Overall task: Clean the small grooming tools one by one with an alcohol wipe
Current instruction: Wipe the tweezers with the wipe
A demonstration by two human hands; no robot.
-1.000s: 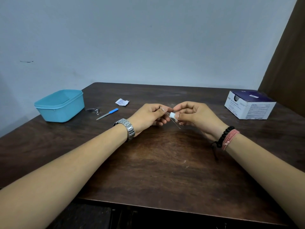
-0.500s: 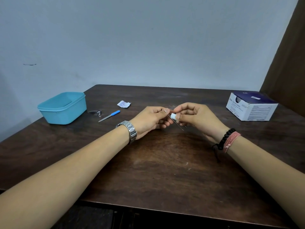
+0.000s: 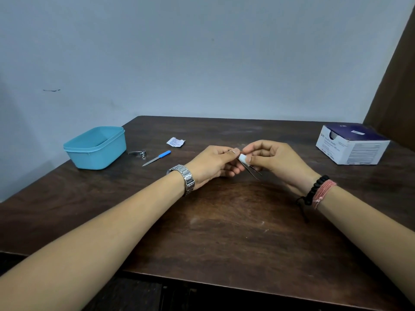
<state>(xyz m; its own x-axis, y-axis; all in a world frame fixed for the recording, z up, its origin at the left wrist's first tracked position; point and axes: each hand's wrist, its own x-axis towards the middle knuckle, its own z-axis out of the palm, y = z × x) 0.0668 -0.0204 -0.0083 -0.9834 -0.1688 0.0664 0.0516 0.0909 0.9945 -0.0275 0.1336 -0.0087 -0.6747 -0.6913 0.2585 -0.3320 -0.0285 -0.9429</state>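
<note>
Left hand (image 3: 213, 163) pinches tweezers (image 3: 251, 170); right hand (image 3: 276, 159) pinches alcohol wipe (image 3: 243, 157) round them. Risk: sharp tips snag wipe, tweezers slip onto table (image 3: 224, 221).

Left hand (image 3: 214, 163) grips tweezers (image 3: 251, 170); right hand (image 3: 276, 159) pinches wipe (image 3: 243, 157) around them.

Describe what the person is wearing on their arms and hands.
Both forearms are bare, with no sleeves in view. The left wrist carries a silver metal link-band watch. The right wrist carries a black beaded bracelet with a dangling dark cord, and beside it a wrapped pink-red thread band. No rings or gloves are visible.
</note>
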